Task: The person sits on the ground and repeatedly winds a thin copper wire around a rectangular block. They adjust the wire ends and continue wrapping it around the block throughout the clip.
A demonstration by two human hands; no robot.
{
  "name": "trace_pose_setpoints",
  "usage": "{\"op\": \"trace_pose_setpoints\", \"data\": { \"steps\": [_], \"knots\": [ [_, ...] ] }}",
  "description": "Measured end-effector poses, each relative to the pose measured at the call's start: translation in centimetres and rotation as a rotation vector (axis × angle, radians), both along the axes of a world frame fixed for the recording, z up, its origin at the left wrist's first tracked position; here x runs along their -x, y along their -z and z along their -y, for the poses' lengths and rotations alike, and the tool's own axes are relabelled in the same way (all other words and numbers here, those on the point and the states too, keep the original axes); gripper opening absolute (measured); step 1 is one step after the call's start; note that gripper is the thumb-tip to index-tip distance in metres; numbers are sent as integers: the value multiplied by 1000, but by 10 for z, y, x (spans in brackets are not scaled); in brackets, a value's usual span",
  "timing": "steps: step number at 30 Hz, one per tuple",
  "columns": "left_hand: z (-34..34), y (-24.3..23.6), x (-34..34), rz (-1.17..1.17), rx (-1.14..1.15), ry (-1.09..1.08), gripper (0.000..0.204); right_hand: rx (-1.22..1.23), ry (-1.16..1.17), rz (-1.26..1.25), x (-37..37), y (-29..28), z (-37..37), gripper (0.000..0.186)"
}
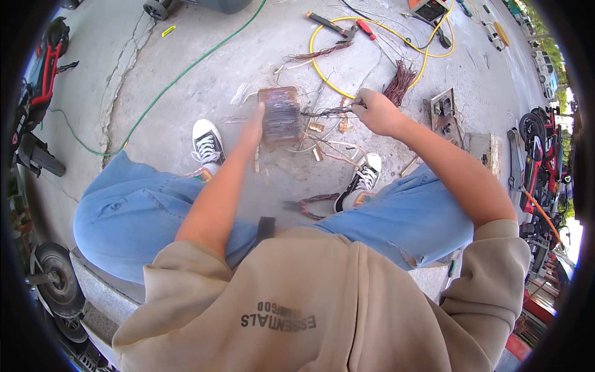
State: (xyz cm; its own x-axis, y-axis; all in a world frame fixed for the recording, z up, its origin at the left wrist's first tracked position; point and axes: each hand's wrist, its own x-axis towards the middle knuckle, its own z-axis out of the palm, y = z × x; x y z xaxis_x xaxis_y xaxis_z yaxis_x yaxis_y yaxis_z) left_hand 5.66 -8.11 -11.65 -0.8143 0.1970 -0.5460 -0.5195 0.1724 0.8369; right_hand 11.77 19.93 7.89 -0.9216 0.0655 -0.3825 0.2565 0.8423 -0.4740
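Note:
My left hand [253, 124], blurred by motion, grips the left side of a brownish, blurred block with fine strands across it [280, 115]. My right hand [372, 111] is closed on a twisted bundle of dark wires [328, 113] stretching from the block's right side. Just beyond that hand lies a bunch of reddish-brown wires [400, 84]. Small copper-coloured scraps [316, 127] and pale wires [341, 149] lie around and below the block. Pliers with dark red handles [310, 206] lie between my feet.
A hammer [341, 30], red screwdriver [365, 30], yellow cable [427, 56] and green cord [173, 87] lie ahead on cracked concrete. An open metal part [443, 118] is at right. Scooters [539, 155] line the right edge; another [43, 74] and a wheel [56, 279] are at left.

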Motion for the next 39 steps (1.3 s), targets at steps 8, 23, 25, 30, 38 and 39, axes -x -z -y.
{"op": "trace_pose_setpoints", "data": {
  "steps": [8,23,25,30,38,39],
  "knots": [
    [-14,-26,-2,-61,133,163,85,-143,-134,-222,-19,-27,34,17],
    [-13,-109,35,-980,632,-454,51,91,-315,-397,18,-58,70,15],
    [-20,-175,37,-1221,446,-27,42,251,-253,-396,30,-47,56,18],
    [-31,-170,-3,-1080,387,417,26,656,50,73,49,-53,63,22],
    [-17,-167,-17,-855,347,506,25,-221,-788,-648,34,-44,65,40],
    [-16,-169,-19,-819,388,556,26,-291,-819,-514,34,-45,67,41]
  ]
}}
